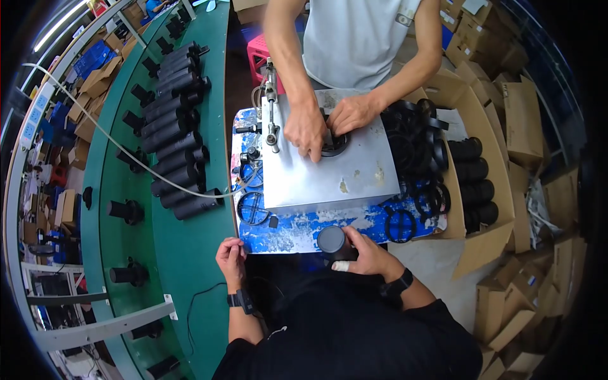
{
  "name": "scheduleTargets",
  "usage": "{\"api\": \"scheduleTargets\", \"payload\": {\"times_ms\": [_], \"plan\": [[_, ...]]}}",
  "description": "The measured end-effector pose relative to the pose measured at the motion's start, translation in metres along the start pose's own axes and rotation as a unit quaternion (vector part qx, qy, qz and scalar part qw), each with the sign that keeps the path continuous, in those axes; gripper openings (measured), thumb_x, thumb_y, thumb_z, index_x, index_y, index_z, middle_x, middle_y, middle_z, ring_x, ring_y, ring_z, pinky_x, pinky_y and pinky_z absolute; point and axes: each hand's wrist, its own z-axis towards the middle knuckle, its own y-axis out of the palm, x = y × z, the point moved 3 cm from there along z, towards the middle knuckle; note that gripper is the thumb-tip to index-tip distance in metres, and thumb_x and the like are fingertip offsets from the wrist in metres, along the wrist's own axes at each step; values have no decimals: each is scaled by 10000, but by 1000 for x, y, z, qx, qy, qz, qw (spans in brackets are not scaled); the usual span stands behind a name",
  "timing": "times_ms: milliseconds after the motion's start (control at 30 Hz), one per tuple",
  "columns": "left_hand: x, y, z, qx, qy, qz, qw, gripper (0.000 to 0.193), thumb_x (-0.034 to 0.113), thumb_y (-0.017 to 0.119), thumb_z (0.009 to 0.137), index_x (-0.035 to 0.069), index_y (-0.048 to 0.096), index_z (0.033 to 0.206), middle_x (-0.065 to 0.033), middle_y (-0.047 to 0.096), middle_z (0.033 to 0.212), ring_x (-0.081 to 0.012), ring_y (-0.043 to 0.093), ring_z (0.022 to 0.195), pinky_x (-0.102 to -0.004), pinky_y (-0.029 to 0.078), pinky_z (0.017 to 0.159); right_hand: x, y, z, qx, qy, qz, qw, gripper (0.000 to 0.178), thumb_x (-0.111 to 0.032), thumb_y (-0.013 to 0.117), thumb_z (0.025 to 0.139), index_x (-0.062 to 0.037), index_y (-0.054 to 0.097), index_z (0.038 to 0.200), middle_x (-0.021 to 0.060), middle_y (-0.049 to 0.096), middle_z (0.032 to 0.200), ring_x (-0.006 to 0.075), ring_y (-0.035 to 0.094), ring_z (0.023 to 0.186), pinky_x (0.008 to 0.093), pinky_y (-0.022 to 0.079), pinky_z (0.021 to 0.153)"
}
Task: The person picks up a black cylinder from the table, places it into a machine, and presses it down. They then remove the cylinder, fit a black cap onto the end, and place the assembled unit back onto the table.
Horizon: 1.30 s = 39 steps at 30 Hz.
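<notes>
My right hand (366,253) grips a black cylinder (333,243) held upright at the near edge of the blue worn table (297,233); one finger has a white bandage. My left hand (231,255) is lower left by the table's corner, fingers pinched together, with nothing clearly visible in them. Across the table a person in a grey shirt presses both hands (329,123) onto a black ring part (334,145) seated on a metal plate fixture (329,171).
A green conveyor (183,253) at left carries a row of black cylinders (174,126) and single ones. Black rings (400,223) lie on the table. Cardboard boxes (472,183) at right hold more black cylinders and rings. A metal clamp lever (271,107) stands on the fixture.
</notes>
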Motion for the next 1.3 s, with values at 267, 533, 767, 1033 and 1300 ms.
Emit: {"api": "scheduleTargets", "payload": {"times_ms": [267,533,767,1033,1300], "plan": [[3,8,1,-10,-5,-8,1000,88,41,637,1062,-19,697,1086,-97,680,1071,-101,567,724,-237,442,605,-81,-70,10,128,-148,-257,946,670,-340,1005,738,39,700,1199,183,755,1187,280,734,1123,419,580,987],[1,7,-1,-5,10,6,1000,91,26,621,1060,-19,700,1075,-93,685,1051,-97,570,710,-227,434,589,-109,-151,127,339,-218,-26,915,442,-147,918,871,17,698,1217,77,778,1100,157,737,1020,327,593,918],[3,6,-4,0,13,17,1000,96,20,614,1058,-21,699,1070,-92,692,1039,-100,570,705,-232,437,579,-93,-150,165,374,-186,-77,905,566,-327,961,819,20,695,1178,100,780,987,183,759,909,333,602,810],[3,6,-1,-3,19,14,1000,107,24,611,1068,-27,704,1055,-86,687,1024,-93,560,695,-219,430,568,-102,-142,173,377,-149,-202,892,592,-350,963,817,12,676,1187,62,756,967,148,733,874,304,580,793],[5,7,0,-7,10,17,1000,103,16,609,1065,-22,704,1056,-88,685,1025,-96,566,701,-224,432,562,-97,-136,177,383,-130,-219,888,681,-394,984,764,-13,654,1222,104,763,1000,227,748,880,363,589,805]]}}
